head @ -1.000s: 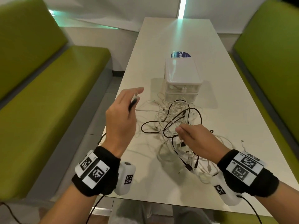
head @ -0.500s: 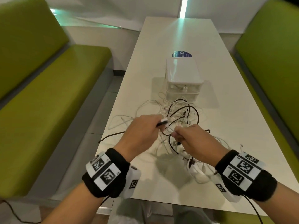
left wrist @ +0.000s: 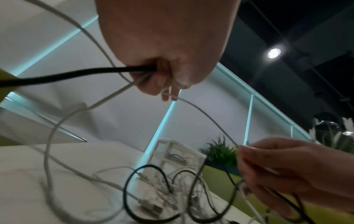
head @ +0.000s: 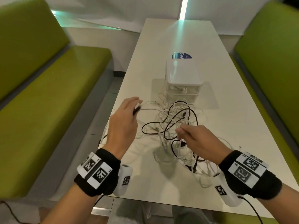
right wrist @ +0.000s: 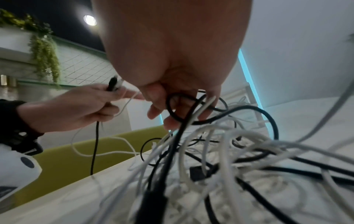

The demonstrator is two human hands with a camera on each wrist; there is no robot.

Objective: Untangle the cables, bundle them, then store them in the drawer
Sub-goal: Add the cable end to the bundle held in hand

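White cable (left wrist: 208, 116) strung between hands, clearest from left wrist

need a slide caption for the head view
Left hand holds black and white cable ends while right hand pinches strands of the tangled cable pile before a white plastic drawer unit.

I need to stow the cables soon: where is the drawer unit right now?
In the head view, the white drawer unit stands mid-table, just beyond the tangled cables, with a blue sticker behind it.
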